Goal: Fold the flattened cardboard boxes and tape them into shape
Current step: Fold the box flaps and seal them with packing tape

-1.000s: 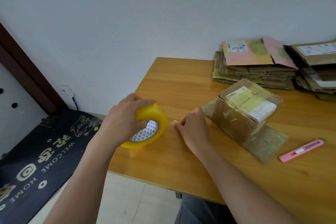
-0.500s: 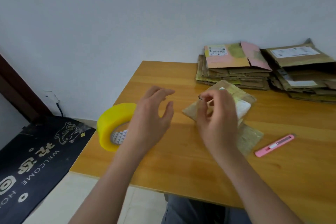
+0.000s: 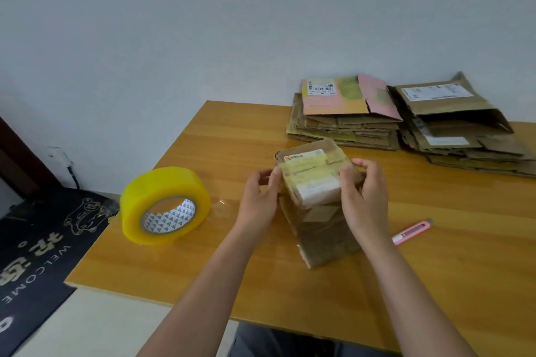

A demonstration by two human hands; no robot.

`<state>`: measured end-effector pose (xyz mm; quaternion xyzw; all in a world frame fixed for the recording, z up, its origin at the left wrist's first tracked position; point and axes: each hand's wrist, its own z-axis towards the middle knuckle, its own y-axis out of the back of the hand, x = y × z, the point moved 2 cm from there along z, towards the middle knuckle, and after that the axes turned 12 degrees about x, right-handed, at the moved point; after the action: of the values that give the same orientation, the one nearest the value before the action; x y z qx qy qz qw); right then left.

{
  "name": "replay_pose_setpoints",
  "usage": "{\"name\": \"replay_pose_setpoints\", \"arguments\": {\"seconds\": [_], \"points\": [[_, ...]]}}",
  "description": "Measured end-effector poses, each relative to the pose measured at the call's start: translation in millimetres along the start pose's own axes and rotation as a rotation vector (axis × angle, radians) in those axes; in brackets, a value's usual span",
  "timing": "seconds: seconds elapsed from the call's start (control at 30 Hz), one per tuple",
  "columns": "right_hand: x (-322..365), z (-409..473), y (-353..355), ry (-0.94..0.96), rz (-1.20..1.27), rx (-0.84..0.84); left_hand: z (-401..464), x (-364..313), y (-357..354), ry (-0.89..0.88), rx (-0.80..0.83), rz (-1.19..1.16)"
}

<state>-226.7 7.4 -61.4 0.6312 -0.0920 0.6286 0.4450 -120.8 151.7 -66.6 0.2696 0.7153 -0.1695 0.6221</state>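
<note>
A: What's changed? Quick.

B: Left hand has let go of the tape. A second ago it gripped the roll at the table edge; now the roll sits alone on the wood, left of the hands, leaning on its side, core facing us.

A: And the box?

B: Both hands are on it now. Earlier it stood untouched on the table, right hand flat on the wood beside it. Now it's held between the palms, mid-table, tilted toward the person, label face up. Lower end looks to touch the table or hang just over it, can't tell which.

A: Hand states?

B: Left: fingers curled round the box's left edge, thumb on top. Right: fingers curled over the right edge near the label. Both clamped on the box, none empty.

A: Meaning for the task?

B: My read: taping is paused, and this is a check or a turn of the box, maybe pressing a strip down or finding the next seam. It looks already glossy with tape, so this one seems near done.

A: What else is there?

B: Pink cutter lies on the table just right of the right wrist, untouched. Two stacks of flat boxes sit against the wall, well behind. Plenty left to fold, I'd say.

A: Risk?

B: Tape is close to the left edge; a nudge could roll it off.
</note>
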Motion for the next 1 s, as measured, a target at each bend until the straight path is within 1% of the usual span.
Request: {"name": "replay_pose_setpoints", "arguments": {"seconds": [0.07, 0.13, 0.17, 0.2, 0.23, 0.3, 0.33, 0.43, 0.5, 0.7, 0.8, 0.9, 0.97, 1.0], "points": [[-1.1, -1.5, -2.2, -0.013, 0.003, 0.001, 1.1, -2.9, 4.4, -0.054, -0.077, 0.099], [-2.5, -2.8, -0.2, 0.005, -0.001, -0.018, -5.2, -9.6, 9.5, -0.183, -0.242, 0.265], [-2.2, -3.4, 1.8, 0.038, 0.003, -0.042, -11.2, -14.2, 9.8, -0.267, -0.308, 0.310], [-0.8, -3.8, 3.9, 0.078, 0.030, -0.057, -17.0, -17.9, 7.5, -0.325, -0.323, 0.315], [0.4, -4.2, 5.5, 0.106, 0.084, -0.048, -21.7, -20.6, 2.7, -0.348, -0.291, 0.284], [2.5, -5.7, 6.4, 0.110, 0.206, 0.014, -28.0, -23.1, -10.5, -0.321, -0.173, 0.203], [1.3, -6.5, 6.7, 0.093, 0.244, 0.036, -29.5, -22.1, -15.5, -0.302, -0.139, 0.202], [-7.2, -7.2, 6.7, 0.019, 0.320, 0.090, -30.5, -21.3, -20.9, -0.251, -0.115, 0.201], [-9.6, -8.4, 6.8, 0.014, 0.329, 0.121, -30.4, -22.8, -21.5, -0.220, -0.092, 0.187], [-5.4, -7.4, 5.5, 0.055, 0.153, 0.118, -23.4, -21.6, -26.7, -0.121, -0.048, 0.282], [5.5, -6.9, 9.3, 0.044, 0.087, 0.104, -23.3, -22.7, -26.4, -0.057, 0.004, 0.273], [18.4, 7.7, 19.8, 0.010, -0.048, 0.187, -17.8, -32.1, -20.2, 0.066, 0.074, 0.191], [24.9, 22.2, 22.9, -0.014, -0.153, 0.238, -13.5, -41.6, -17.5, 0.121, 0.061, 0.200], [26.9, 28.7, 21.7, -0.034, -0.201, 0.249, -11.2, -45.0, -17.5, 0.122, 0.029, 0.239]]}}
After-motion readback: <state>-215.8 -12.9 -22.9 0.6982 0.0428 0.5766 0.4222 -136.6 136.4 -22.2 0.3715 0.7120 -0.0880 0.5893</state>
